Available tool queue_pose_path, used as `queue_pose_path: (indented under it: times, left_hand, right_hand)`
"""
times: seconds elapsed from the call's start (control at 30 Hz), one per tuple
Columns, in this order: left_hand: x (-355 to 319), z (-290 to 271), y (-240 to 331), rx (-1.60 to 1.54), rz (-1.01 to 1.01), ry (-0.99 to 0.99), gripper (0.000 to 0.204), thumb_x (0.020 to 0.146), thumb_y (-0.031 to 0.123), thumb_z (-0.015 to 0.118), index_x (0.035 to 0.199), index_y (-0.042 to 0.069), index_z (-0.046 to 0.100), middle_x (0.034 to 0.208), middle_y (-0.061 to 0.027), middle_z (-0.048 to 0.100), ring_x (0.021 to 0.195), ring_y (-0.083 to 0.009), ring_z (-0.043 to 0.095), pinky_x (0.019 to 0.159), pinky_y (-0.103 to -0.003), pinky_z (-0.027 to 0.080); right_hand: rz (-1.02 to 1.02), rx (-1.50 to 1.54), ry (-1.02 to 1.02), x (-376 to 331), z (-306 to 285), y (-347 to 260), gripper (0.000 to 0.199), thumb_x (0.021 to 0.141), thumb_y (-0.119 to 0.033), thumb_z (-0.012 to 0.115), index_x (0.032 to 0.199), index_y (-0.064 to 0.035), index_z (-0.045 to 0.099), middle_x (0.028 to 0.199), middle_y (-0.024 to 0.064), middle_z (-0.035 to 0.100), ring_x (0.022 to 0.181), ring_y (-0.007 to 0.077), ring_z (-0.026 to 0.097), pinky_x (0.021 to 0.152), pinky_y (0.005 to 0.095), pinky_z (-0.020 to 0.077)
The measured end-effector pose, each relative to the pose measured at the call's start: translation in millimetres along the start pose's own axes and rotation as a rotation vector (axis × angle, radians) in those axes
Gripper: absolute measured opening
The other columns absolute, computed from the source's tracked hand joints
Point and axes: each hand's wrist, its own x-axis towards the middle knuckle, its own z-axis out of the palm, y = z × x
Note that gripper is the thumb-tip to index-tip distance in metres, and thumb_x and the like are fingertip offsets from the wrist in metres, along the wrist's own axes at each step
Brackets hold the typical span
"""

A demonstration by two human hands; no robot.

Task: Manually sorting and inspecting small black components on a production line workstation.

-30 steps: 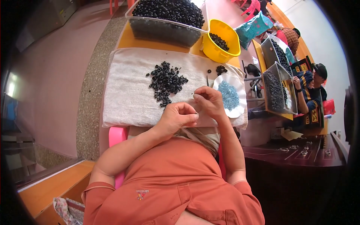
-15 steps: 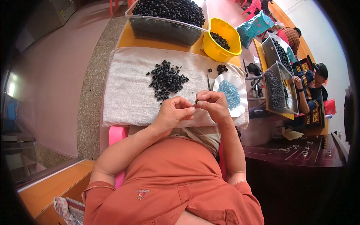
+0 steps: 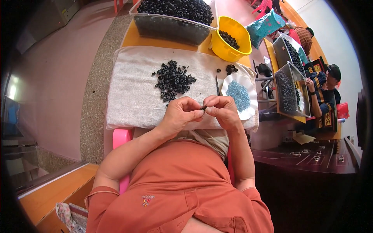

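Bead (image 3: 204, 108) between left hand (image 3: 177, 115) and right hand (image 3: 225, 112), equally near; both hands' fingers (image 3: 216, 101) clamped on it; axis unclear.

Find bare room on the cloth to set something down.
Widest: the white cloth left of the black bead pile. Narrower: between that pile and the thin dark tool, bar a tiny speck. Crowded: the right end, with tool, white plate and small black cluster; left hand and right hand cover the near middle.

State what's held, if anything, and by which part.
A small dark piece, between fingers of the left hand and right hand; which part cannot be told.
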Motion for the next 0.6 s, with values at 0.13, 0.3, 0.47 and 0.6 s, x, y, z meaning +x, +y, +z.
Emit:
queue_pose_path:
  times: [0.13, 0.3, 0.47, 0.6]
  left_hand:
    - [0.0, -1.3, -1.1, -0.021, -0.001, -0.008, 0.014, 0.085, 0.002, 0.071, 0.096, -0.001, 0.063, 0.091, -0.0068, 0.067, 0.080, -0.0130, 0.066, 0.075, -0.027, 0.057]
    - [-0.5, -1.2, 0.8, -0.079, -0.042, 0.003, 0.016, 0.085, 0.002, 0.071, 0.098, 0.000, 0.062, 0.092, -0.0068, 0.067, 0.081, -0.0143, 0.066, 0.076, -0.028, 0.058]
    - [0.9, -3.7, -2.0, -0.154, -0.064, 0.005, 0.017, 0.086, 0.003, 0.070, 0.099, 0.001, 0.060, 0.093, -0.0068, 0.067, 0.081, -0.0155, 0.067, 0.076, -0.029, 0.059]
    - [0.6, -3.8, -0.5, -0.190, -0.094, 0.028, 0.015, 0.087, 0.004, 0.069, 0.099, 0.003, 0.060, 0.092, -0.0060, 0.067, 0.082, -0.0151, 0.067, 0.075, -0.029, 0.059]
  right_hand:
    - [-0.028, -0.053, 0.024, -0.8, 1.9, 1.2, 0.012, 0.076, 0.007, 0.073, 0.086, 0.0016, 0.070, 0.093, 0.0103, 0.066, 0.086, 0.0172, 0.061, 0.079, 0.0278, 0.0489]
    - [-0.083, -0.182, 0.006, -2.9, 4.8, -1.6, 0.010, 0.078, 0.007, 0.071, 0.087, 0.0033, 0.069, 0.096, 0.0102, 0.065, 0.088, 0.0158, 0.061, 0.080, 0.0269, 0.0485]
    - [-0.193, -0.286, -0.023, -3.7, 3.3, 3.4, 0.012, 0.084, 0.008, 0.067, 0.096, 0.0047, 0.067, 0.103, 0.0111, 0.064, 0.093, 0.0142, 0.060, 0.082, 0.0260, 0.0486]
    - [-0.217, -0.331, -0.028, -3.5, 6.9, 3.4, 0.012, 0.086, 0.009, 0.065, 0.097, 0.0050, 0.066, 0.103, 0.0111, 0.064, 0.093, 0.0135, 0.060, 0.081, 0.0249, 0.0487]
